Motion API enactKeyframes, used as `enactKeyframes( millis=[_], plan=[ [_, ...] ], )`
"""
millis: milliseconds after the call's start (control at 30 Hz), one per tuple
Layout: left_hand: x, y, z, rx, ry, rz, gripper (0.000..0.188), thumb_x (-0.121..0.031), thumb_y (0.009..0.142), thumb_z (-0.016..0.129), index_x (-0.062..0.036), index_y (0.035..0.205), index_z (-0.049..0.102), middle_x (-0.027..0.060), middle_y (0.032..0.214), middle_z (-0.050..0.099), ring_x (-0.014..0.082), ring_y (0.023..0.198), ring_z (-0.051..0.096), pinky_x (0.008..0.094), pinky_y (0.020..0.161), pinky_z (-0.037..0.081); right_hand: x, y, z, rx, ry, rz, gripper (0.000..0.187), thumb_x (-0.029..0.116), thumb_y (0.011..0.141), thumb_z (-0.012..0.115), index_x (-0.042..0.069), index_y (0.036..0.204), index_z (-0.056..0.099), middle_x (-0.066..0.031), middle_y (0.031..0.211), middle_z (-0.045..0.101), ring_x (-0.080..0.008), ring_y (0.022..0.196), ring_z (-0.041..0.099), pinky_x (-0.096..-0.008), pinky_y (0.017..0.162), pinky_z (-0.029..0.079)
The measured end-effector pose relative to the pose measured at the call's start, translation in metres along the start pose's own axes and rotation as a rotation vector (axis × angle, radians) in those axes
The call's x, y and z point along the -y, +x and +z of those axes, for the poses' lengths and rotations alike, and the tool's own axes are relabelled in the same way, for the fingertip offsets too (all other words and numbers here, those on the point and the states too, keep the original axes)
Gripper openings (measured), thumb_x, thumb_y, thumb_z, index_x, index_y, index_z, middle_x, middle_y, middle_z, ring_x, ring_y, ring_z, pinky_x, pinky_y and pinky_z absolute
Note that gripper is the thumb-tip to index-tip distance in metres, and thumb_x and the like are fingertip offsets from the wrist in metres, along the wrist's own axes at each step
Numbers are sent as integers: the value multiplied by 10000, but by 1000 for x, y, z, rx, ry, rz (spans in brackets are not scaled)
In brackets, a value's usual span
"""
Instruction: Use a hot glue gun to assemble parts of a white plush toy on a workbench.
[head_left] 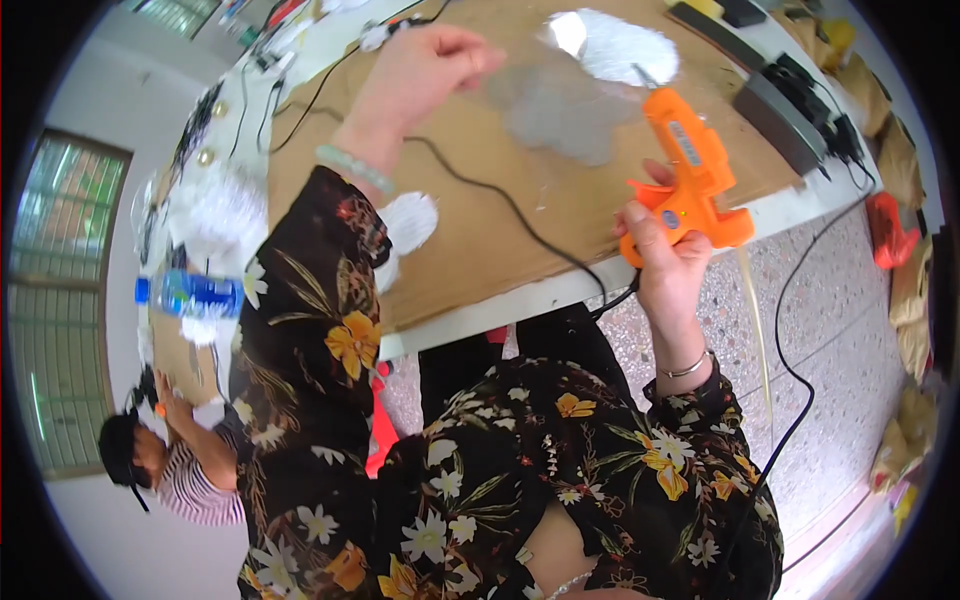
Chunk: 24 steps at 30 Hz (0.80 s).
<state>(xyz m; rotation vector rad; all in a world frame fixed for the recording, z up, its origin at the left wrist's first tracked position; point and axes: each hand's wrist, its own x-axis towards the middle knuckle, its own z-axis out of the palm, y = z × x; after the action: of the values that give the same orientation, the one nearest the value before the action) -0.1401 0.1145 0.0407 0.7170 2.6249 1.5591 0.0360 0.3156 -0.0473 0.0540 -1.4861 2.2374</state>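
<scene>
My right hand (663, 245) is wrapped round the handle of an orange glue gun (690, 150). Its metal nozzle points up and away, beside a white ribbed oval piece (625, 48) at the far side of the cardboard. A long pale glue stick (755, 320) hangs from the gun's rear. My left hand (425, 75) is raised over the cardboard (480, 255), its fingers drawn together; whatever they hold, if anything, is too blurred to make out. A grey, blurred flat patch (570, 115) lies between the hands. Another white oval piece (410, 220) lies below my left wrist.
A black cable (500, 195) crosses the cardboard toward the gun. On the right stands a dark grey box (780, 120) with cords. To the left are a water bottle (195, 293) and white fluffy material (215, 215). A co-worker (190, 460) in stripes works at the left.
</scene>
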Motion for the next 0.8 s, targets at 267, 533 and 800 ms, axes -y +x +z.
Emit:
enactKeyframes(
  millis=[267,533,800],
  plan=[
    [2,-94,-103,-279,-270,-201,141,-118,844,565,-3,903,622,37,726,611,119,651,565,241,617,449,1,3,2,-60,-209,-34,373,-4,821,565,-63,1178,473,-101,1044,555,-120,703,545,-253,646,466],
    [29,-177,-109,-174,-151,-271,172,-75,873,569,-11,1012,647,-1,746,596,67,643,538,204,613,450,-1,6,-7,-30,-254,-66,382,47,842,583,-62,1192,474,-82,909,579,-110,710,535,-251,670,455],
    [42,-180,-80,-140,-261,-351,150,-68,878,553,-16,951,673,-31,701,570,48,587,494,187,549,409,1,6,-8,-50,-296,-59,389,30,832,594,-44,1191,463,-122,1150,538,-130,715,560,-277,665,480]
  ],
)
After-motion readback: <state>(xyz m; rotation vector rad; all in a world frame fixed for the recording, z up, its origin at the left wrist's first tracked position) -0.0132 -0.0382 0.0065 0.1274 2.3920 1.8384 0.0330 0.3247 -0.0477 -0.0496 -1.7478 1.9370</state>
